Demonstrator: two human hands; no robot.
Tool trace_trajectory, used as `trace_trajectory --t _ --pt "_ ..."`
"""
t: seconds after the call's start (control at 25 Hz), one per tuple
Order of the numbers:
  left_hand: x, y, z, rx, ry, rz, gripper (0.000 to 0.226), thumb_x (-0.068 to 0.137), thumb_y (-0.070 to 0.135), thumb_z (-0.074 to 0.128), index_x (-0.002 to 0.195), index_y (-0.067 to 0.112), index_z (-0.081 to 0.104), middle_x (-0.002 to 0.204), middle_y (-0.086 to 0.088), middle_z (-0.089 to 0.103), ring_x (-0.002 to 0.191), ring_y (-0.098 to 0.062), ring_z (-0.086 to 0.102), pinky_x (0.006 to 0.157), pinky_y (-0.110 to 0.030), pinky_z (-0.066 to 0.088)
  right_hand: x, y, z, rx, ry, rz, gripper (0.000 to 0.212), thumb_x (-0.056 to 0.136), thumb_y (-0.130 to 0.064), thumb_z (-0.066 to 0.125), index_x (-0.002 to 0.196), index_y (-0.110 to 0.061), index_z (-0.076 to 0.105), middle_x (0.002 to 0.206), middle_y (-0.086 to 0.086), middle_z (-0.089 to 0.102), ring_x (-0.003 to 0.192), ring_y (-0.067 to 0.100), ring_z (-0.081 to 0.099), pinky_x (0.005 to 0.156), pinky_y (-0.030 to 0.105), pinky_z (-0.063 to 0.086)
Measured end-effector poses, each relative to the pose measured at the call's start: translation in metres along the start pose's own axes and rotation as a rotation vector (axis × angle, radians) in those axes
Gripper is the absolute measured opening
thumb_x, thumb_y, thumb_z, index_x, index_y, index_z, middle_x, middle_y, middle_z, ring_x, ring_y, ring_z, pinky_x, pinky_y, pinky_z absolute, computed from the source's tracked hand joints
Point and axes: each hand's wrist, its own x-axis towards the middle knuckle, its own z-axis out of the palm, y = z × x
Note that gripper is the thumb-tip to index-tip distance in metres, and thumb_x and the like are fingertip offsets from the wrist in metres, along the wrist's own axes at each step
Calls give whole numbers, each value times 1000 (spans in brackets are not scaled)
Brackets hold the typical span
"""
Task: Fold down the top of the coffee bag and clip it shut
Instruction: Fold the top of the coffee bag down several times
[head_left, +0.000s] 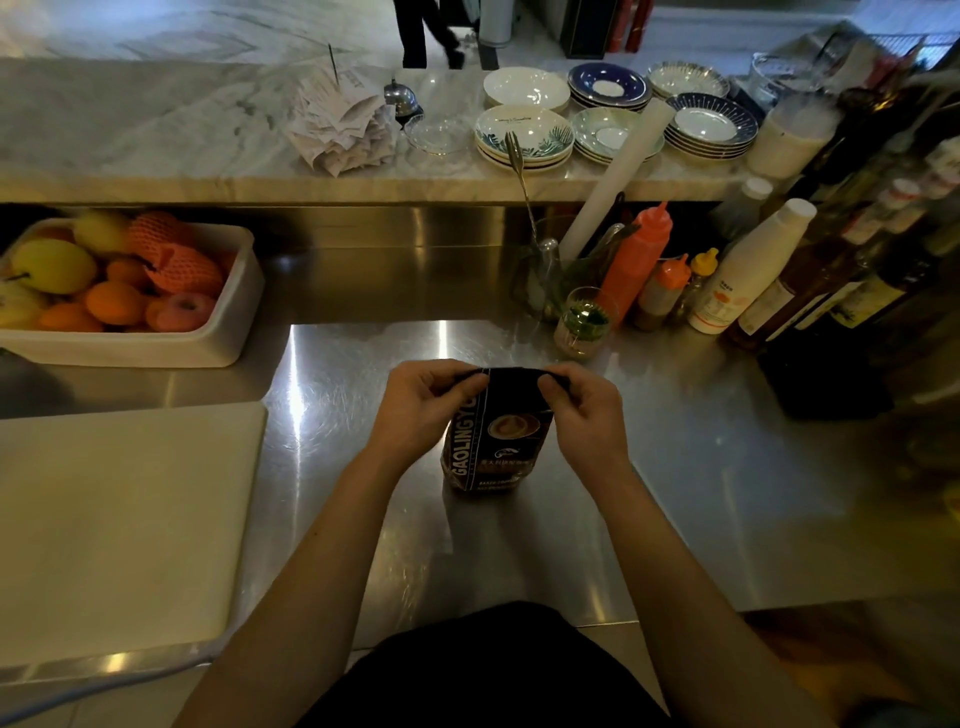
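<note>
Forearms: reaching forward from the bottom edge, bare, converging on the bag.
Left hand (423, 402): curling closed, pinching the left top corner of the coffee bag (498, 441) between thumb and fingers.
Right hand (584, 405): curling closed likewise, pinching the right top corner.
Coffee bag: standing upright between both hands, resting on the steel counter (675, 493), top edge being held flat and level; dark front panel facing the camera.
Cutting board (119, 519): lying well left of the left hand.
Fruit tub (228, 312): sitting beyond and left of the left hand.
Small glass (584, 325): standing just beyond the right hand.
Sauce bottles (641, 254): crowding beyond and right of the right hand.
Clip: showing nowhere identifiable.
</note>
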Motion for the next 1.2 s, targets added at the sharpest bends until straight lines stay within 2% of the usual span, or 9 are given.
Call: trace_trajectory --t 0.16,0.4,0.48,0.6,0.68,0.84,0.96,1.04,1.2 --pt "29 7 -10 -64 -5 -60 13 87 8 67 99 7 73 86 -2 75 78 -7 72 70 -19 54 33 -12 2 26 -31 36 11 91 -8 61 87 -15 69 80 2 69 80 17 68 72 30 56" --pt "38 7 -7 -57 44 -71 17 92 10 61 105 7 72 92 0 74 82 1 69 70 -13 52 47 -20 6 112 -57 58 12 92 -7 58 89 -13 67 79 -2 69 74 6 67 68 22 56" --pt "34 5 -6 -59 49 -64 18 94 10 58 106 11 71 95 3 74 86 1 69 74 -14 52 44 -18 6 113 -65 60 13 92 -6 57 88 -14 67 79 -2 69 73 4 67 69 21 56" --pt "29 0 -6 -107 38 -77 21 96 12 55 103 23 71 96 6 74 91 -4 70 80 -19 54 42 -17 6 59 -82 68 15 95 -6 52 92 -11 66 86 5 68 82 12 65 75 29 54" --pt "27 0 -6 -129 53 -95 20 95 12 57 97 27 71 93 7 75 89 -5 70 81 -21 53 40 -18 5 44 -86 79 17 96 -6 49 94 -11 65 89 5 67 83 12 64 75 27 53" --pt "25 3 -8 -216 124 -114 16 86 7 69 92 21 73 87 6 76 87 -9 72 79 -23 55 36 -14 3 30 -35 81 15 95 -9 52 97 -11 67 95 10 71 90 17 67 76 26 56" --pt "23 3 -6 -171 19 -124 24 81 8 73 101 20 70 97 4 75 94 -9 71 80 -22 57 34 -11 4 69 -41 90 14 95 -10 53 97 -11 67 95 10 71 91 19 68 77 29 57" --pt "20 -2 -2 -101 -30 -182 23 82 12 73 101 23 69 97 6 74 93 -8 71 74 -19 55 31 -12 4 95 -67 84 14 95 -10 53 97 -11 66 93 8 70 89 16 68 75 24 56" --pt "20 -10 7 2 53 -205 21 86 15 69 107 12 71 99 -2 74 85 -4 68 70 -16 50 27 -12 5 162 -71 97 14 95 -10 54 102 -8 66 94 2 70 87 7 68 73 19 56"
